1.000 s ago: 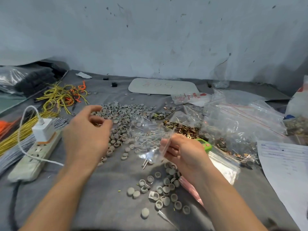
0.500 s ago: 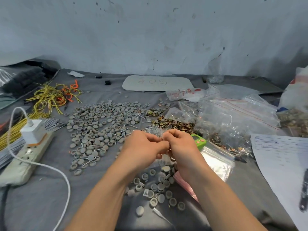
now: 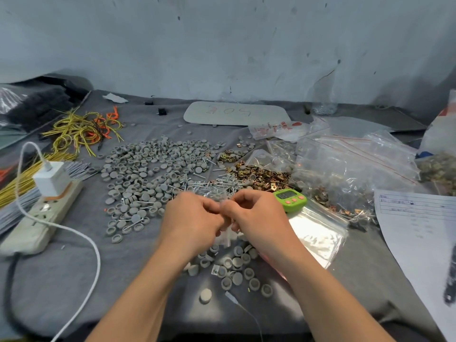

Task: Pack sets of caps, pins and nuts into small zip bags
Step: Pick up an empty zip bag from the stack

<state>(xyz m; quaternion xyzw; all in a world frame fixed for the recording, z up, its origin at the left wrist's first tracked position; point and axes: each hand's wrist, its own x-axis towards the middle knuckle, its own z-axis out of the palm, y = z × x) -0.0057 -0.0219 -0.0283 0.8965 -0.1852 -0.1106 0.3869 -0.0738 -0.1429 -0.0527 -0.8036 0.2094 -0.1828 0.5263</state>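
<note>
Hands meet over the grey cloth (image 3: 74, 272); we see the left hand (image 3: 191, 218) and right hand (image 3: 256, 215) knuckle to knuckle, fingers curled, each pinching the top of the small bag (image 3: 225, 236) between thumb and forefinger; the bag is blurred, showing between and just below the hands, and we cannot tell what is in it. A second ago the left hand was out to the left over the caps (image 3: 153, 169) while the right hand alone held the bag; half a second ago the two had already come together, and they stay so now. Loose caps lie under the wrists; the big heap of caps spreads to the left; pins (image 3: 209, 185) lie just beyond the fingers, nuts (image 3: 259, 177) to the right of the pins; we see no shift in any of these heaps. The green timer (image 3: 290, 199) stands just beside the right hand; the strip (image 3: 42, 218) lies far left.
</note>
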